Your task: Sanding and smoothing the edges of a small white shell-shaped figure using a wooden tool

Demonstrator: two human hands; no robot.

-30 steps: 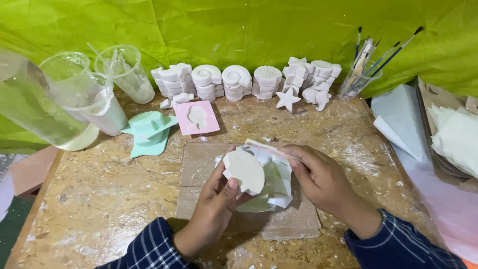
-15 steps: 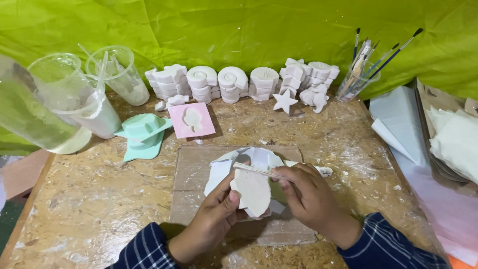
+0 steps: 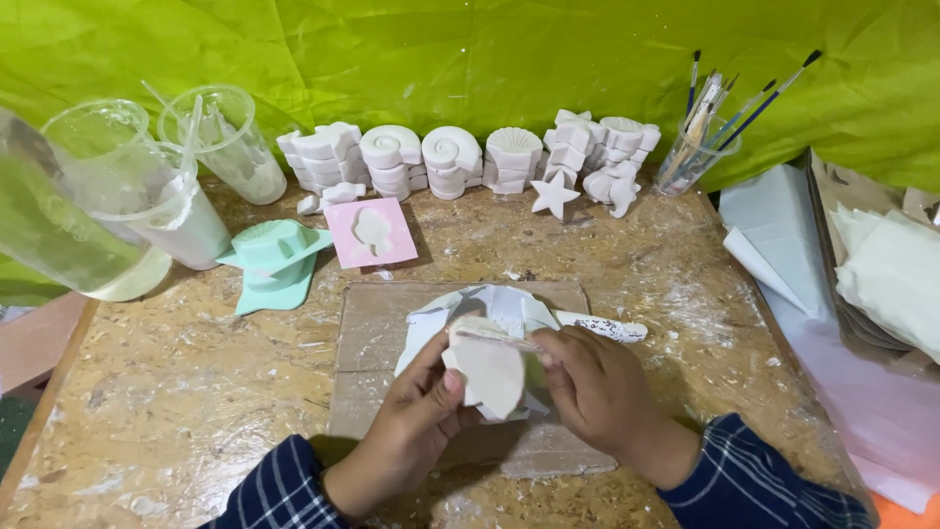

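Cast piece: white plaster cast point(image 3: 490, 372), flat face turned up, held just above the brown board point(image 3: 377, 338), between both hands at the middle of the table point(image 3: 176, 392).
Left hand: left hand point(image 3: 416, 421) curled around the left and lower edge of the cast, thumb pressed on its face, fingers tucked underneath; partly closed, gripping.
Right hand: right hand point(image 3: 597, 392) touching the cast's right edge, fingers bent and pinched on a thin stick tool point(image 3: 494, 336) laid across the top rim of the cast.
Mould: white flexible mould point(image 3: 509, 309) directly under and behind the cast, spread open on the board.
Handle: speckled white handle point(image 3: 602, 328) lying on the board just beyond the right hand's knuckles.
Beyond the board: pink mould point(image 3: 370, 233) and mint green mould point(image 3: 276, 257) to the left rear; row of finished shell casts point(image 3: 450, 157) and a star cast point(image 3: 554, 194) along the green backdrop point(image 3: 470, 59).
Edges: clear plastic cups point(image 3: 147, 196) at far left, brush jar point(image 3: 695, 157) at right rear, stacked paper sheets point(image 3: 881, 274) at far right.
Change since earlier frames: a second back, cast sat higher and further left, still nested in the mould; now free of it, lower on the board and rotated, with the stick across its top.
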